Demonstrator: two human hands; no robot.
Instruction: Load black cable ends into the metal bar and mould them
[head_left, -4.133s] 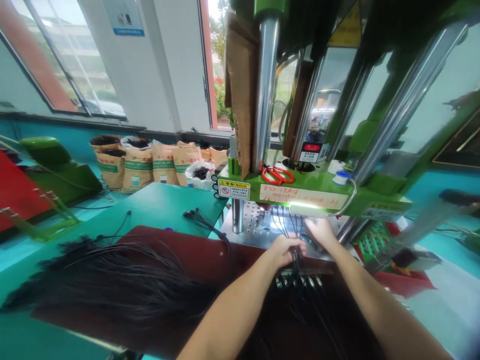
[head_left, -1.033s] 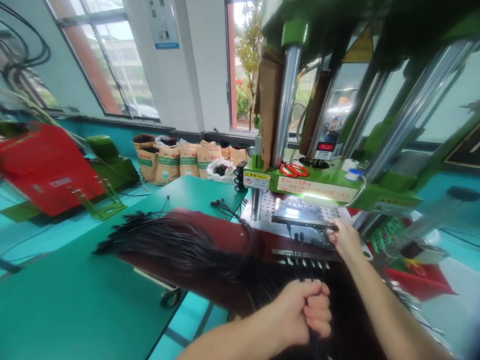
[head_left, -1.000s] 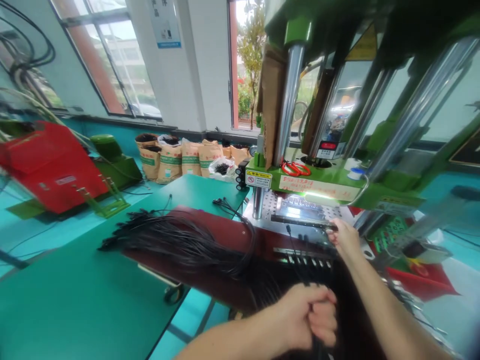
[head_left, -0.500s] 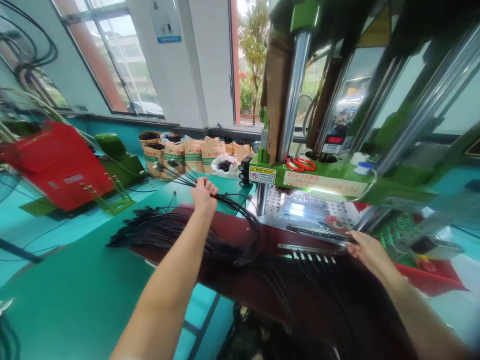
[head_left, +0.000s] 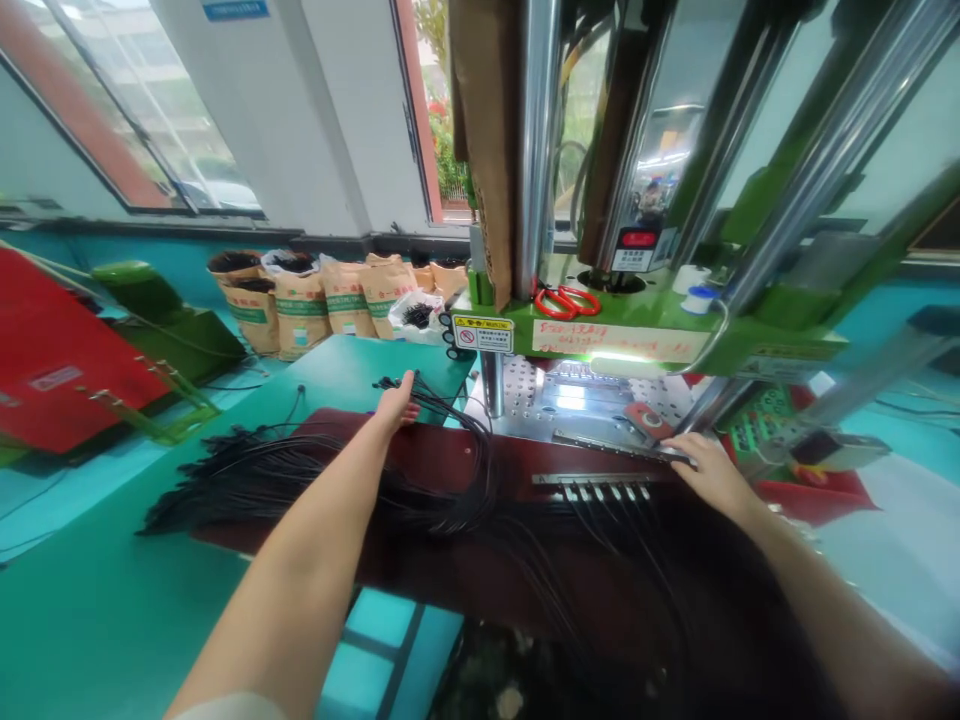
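My left hand (head_left: 396, 402) is over the far side of the brown board (head_left: 427, 455), fingers apart, beside the ends of a bundle of black cables (head_left: 480, 440) that curves back toward the board's middle. My right hand (head_left: 705, 470) grips the right end of a narrow dark metal bar (head_left: 607, 447), its fingers partly hidden. The bar lies at the edge of the machine's metal bed. Just nearer, a second metal strip (head_left: 551, 480) holds several cable ends in a row, their black leads running toward me. A large heap of black cables (head_left: 247, 480) lies left of my forearm.
A green press (head_left: 787, 340) with steel columns stands ahead, red-handled scissors (head_left: 566, 302) on its ledge. Its perforated metal bed (head_left: 517, 385) lies below. Paper sacks (head_left: 300, 305) line the wall behind the green table (head_left: 82, 600). A red machine (head_left: 67, 350) is at far left.
My left hand has lowered the cable bundle onto the far side of the board and its fingers have loosened. My right hand stays at the bar's end. The view has shifted right and down.
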